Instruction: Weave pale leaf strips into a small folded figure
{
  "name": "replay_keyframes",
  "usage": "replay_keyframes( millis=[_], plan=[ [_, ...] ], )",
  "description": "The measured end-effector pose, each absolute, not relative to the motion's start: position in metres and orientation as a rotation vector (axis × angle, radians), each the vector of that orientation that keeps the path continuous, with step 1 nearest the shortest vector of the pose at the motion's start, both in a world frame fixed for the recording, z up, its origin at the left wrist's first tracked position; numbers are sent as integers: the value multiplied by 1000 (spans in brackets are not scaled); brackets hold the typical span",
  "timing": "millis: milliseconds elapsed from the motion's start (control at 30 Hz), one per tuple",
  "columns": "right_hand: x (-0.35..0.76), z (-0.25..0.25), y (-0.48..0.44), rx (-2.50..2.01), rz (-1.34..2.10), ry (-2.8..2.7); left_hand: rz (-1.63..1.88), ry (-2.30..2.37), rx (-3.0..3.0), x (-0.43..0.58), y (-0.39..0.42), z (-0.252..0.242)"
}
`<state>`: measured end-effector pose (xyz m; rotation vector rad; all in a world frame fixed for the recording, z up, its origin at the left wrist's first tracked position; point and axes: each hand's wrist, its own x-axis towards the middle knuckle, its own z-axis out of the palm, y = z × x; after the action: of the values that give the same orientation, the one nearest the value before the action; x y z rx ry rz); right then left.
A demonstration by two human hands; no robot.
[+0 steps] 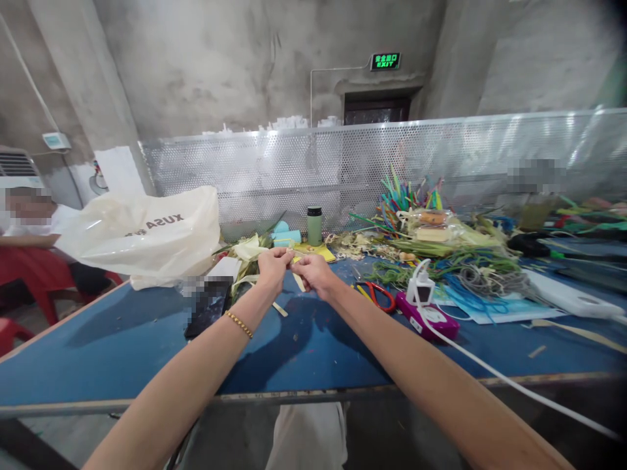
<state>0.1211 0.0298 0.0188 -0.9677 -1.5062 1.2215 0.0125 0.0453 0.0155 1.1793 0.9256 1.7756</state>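
Observation:
Above the blue table (147, 365), both hands meet fingertip to fingertip. My left hand (274, 266), a gold beaded bracelet (239, 323) at its wrist, pinches a pale flat straw-like strip (298, 282). Closed on the same strip from the other side is my right hand (316, 273); an end hangs down beneath its fingers. Exactly how the strip runs between the fingertips is too small to tell. Pale green dried leaves (249, 249) lie just beyond the left hand. A yellow sheet (318, 251) is behind the right.
Around stand a green bottle (314, 226), red-handled scissors (385, 298), a purple power strip (426, 316) with a white cable (514, 386), and a dark phone (209, 305). A large plastic bag (147, 238) sits left, coloured straw bundles (409, 202) right. A person (34, 219) sits far left.

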Motion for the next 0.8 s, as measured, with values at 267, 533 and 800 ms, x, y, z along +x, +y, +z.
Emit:
replay_keyframes(
  millis=[267,533,800],
  plan=[
    [114,5,25,-979,1356,-1444,1798,886,1032,4,46,1],
    [117,-3,15,-983,1563,-1304,1879,863,944,4,39,6],
    [125,3,1,-1151,1636,-1762,1884,876,950,-6,44,7]
  ],
)
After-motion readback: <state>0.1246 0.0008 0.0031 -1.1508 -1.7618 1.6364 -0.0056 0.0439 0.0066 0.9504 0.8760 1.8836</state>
